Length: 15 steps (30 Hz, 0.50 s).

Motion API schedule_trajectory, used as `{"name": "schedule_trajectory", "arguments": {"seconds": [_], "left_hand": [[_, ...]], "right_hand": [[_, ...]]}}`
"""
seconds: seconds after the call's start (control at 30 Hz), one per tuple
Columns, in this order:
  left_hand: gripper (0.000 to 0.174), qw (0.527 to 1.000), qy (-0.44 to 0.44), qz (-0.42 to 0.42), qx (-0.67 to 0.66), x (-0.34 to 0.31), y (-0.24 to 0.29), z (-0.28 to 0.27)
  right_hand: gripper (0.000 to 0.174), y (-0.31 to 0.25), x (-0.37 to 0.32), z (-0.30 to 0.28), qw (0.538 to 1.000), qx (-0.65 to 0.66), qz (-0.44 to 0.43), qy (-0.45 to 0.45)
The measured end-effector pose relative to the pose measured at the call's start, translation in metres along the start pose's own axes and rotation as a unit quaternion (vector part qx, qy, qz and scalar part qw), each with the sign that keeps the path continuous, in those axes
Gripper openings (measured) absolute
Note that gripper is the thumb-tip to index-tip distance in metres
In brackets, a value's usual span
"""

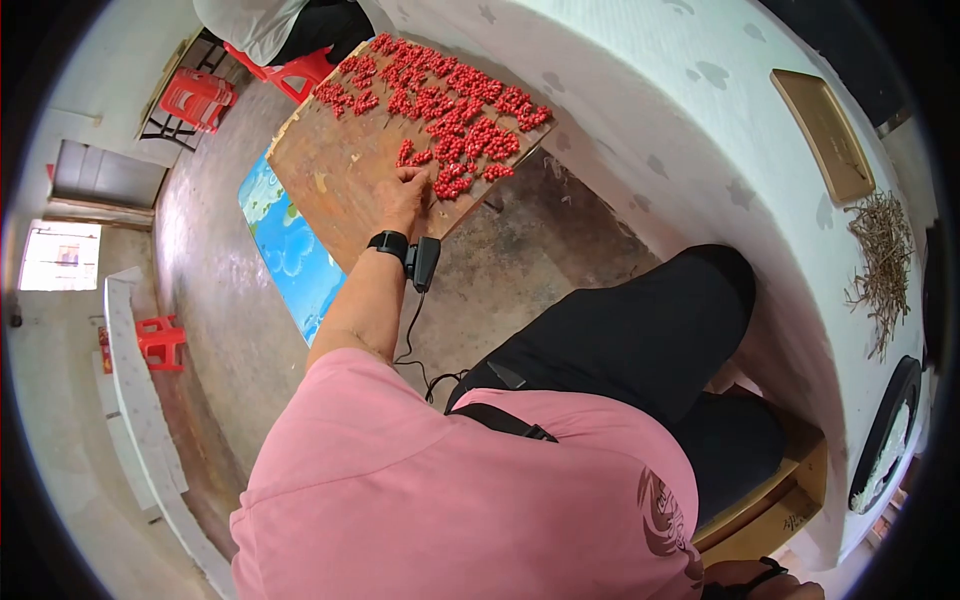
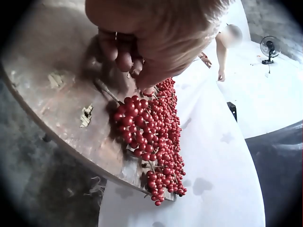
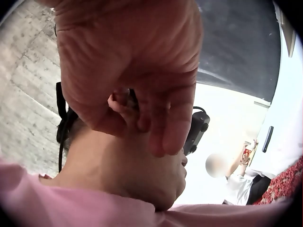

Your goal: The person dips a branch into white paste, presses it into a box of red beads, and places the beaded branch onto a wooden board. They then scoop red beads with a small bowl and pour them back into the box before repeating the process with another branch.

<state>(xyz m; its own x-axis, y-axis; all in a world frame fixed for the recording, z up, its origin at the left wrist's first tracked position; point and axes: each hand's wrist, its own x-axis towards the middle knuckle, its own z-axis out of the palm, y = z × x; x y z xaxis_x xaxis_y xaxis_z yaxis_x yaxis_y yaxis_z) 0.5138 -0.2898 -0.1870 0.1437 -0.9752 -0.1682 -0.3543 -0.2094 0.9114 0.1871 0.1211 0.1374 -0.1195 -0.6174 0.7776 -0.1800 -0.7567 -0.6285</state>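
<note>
A wooden board (image 1: pixel 330 170) carries many sprigs of red berries (image 1: pixel 450 110). My left hand (image 1: pixel 405 190) reaches down to the board's near edge. In the left wrist view its fingers (image 2: pixel 120 47) are curled and the thumb meets them on a berry sprig (image 2: pixel 149 90) at the top of the berry heap (image 2: pixel 151 137). My right hand (image 3: pixel 137 94) is raised beside my own ear, its fingers loosely bent and touching the ear. They hold nothing I can see. Only its strapped wrist (image 1: pixel 745 580) shows in the head view.
A white-clothed table (image 1: pixel 650 120) beside the board bears a wooden tray (image 1: pixel 825 130), a pile of dry twigs (image 1: pixel 880 260) and a dark plate (image 1: pixel 885 435). Red stools (image 1: pixel 195 95) and a blue mat (image 1: pixel 290 250) lie on the floor. Another person (image 1: pixel 270 25) is beyond the board.
</note>
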Motion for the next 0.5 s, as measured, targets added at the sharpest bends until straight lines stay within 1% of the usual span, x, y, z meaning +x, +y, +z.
{"name": "schedule_trajectory", "arguments": {"seconds": [0.07, 0.2, 0.23, 0.27, 0.3, 0.33, 0.37, 0.4, 0.47, 0.5], "left_hand": [[0.014, 0.999, 0.011, -0.003, 0.036, 0.007, -0.006, 0.0], [0.016, 1.0, 0.002, 0.021, -0.016, 0.002, -0.009, -0.004], [0.017, 0.998, -0.009, 0.033, -0.048, -0.007, -0.004, -0.002], [0.011, 0.973, -0.068, -0.001, -0.219, 0.003, -0.026, -0.004], [0.014, 0.982, -0.054, -0.043, -0.176, -0.007, -0.009, -0.005], [0.017, 0.993, -0.017, -0.005, -0.12, -0.001, -0.019, -0.006], [0.013, 0.945, -0.074, 0.014, -0.318, -0.008, -0.026, -0.007], [0.012, 0.997, 0.01, 0.053, -0.054, -0.026, 0.013, -0.012], [0.012, 0.989, -0.051, 0.038, -0.13, -0.053, 0.053, 0.006], [0.013, 0.987, -0.085, 0.061, -0.125, -0.064, 0.073, 0.018]], "right_hand": [[0.015, -0.002, 0.002, -0.003, 1.0, 0.005, -0.003, 0.001], [0.015, -0.013, 0.009, -0.01, 1.0, 0.019, -0.01, -0.001], [0.015, -0.019, 0.011, -0.009, 1.0, 0.019, -0.016, -0.004], [0.015, -0.029, 0.014, -0.011, 1.0, 0.018, -0.021, -0.004], [0.015, -0.039, 0.013, -0.014, 1.0, -0.015, -0.023, -0.013], [0.015, -0.049, 0.012, -0.018, 0.998, -0.048, -0.026, -0.022], [0.016, -0.063, 0.012, -0.018, 0.995, -0.101, -0.002, -0.02], [0.017, -0.073, 0.011, -0.017, 0.99, -0.143, 0.014, -0.004], [0.019, -0.085, 0.009, -0.017, 0.976, -0.212, 0.038, 0.035], [0.026, -0.085, 0.006, -0.024, 0.975, -0.219, -0.003, 0.023]]}}
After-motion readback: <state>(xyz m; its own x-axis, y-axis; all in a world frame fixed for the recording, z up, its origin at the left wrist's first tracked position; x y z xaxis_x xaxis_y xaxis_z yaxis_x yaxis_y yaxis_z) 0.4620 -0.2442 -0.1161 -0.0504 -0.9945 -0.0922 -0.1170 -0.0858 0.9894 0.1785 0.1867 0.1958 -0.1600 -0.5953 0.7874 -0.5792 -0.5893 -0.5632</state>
